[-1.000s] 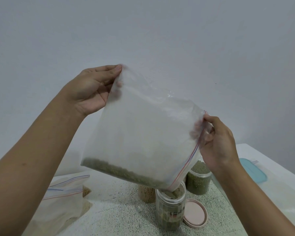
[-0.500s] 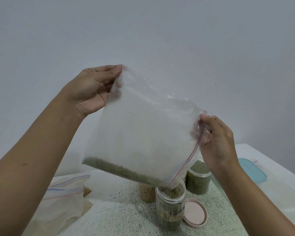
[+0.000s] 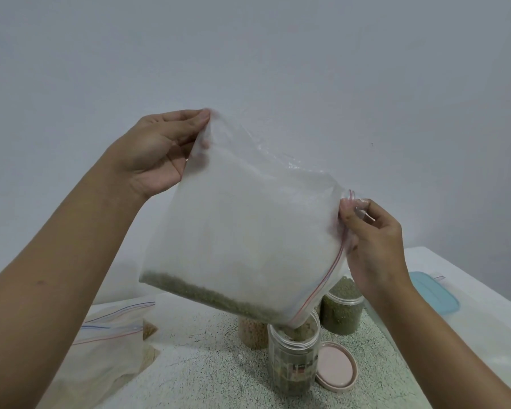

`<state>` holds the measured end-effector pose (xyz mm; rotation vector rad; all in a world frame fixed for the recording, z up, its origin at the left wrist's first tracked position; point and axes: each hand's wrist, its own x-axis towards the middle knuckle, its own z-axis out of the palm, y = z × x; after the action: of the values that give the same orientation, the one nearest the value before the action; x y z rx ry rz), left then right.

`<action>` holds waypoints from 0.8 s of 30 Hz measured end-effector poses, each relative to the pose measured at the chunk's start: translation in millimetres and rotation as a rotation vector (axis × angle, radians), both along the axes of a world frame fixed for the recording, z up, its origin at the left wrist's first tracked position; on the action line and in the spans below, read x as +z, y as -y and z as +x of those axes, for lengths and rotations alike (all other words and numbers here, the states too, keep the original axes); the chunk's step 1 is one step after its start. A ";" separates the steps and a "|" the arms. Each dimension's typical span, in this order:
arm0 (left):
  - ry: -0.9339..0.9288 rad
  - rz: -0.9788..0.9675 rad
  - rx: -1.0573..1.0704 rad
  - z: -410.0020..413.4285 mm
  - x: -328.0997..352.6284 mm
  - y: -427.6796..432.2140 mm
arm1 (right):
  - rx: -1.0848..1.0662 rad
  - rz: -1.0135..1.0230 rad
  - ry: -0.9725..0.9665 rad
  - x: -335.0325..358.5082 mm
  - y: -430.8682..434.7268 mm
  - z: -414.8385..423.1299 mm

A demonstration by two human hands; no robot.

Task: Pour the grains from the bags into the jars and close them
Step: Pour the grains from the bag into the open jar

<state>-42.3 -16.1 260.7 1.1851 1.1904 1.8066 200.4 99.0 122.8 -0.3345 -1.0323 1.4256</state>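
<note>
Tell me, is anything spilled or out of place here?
Nothing stands out. The left hand and right hand hold the bag tilted, its open corner at the jar mouth. The lid lies beside the jar. The speckled mat could hide a small spill.

Clear bag [image 3: 242, 231] tilted above open jar [image 3: 292, 361], zip corner at jar's mouth, green grains [image 3: 207, 296] along bag's lower edge. Just right of jar lies pink lid [image 3: 337, 368]; behind-right, full jar [image 3: 341, 312].

Both hands [image 3: 157, 154] [image 3: 372, 246] pinch tilted zip bag [image 3: 242, 231]; green grains [image 3: 210, 296] spill into open jar [image 3: 292, 358]; pink lid [image 3: 335, 366] beside.
</note>
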 end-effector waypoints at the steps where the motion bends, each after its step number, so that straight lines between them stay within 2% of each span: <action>1: 0.000 0.000 0.003 -0.2 -0.5 -0.2 | -0.008 0.012 0.016 -0.8 -0.5 0.1; 24: -0.040 -0.015 0.005 4.8 -2.9 -4.5 | -0.026 -0.018 -0.029 -1.6 -2.4 1.4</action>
<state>-37.5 -11.6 257.7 1.2160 1.2289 1.7821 201.8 101.4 121.2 -0.3380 -0.9886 1.4128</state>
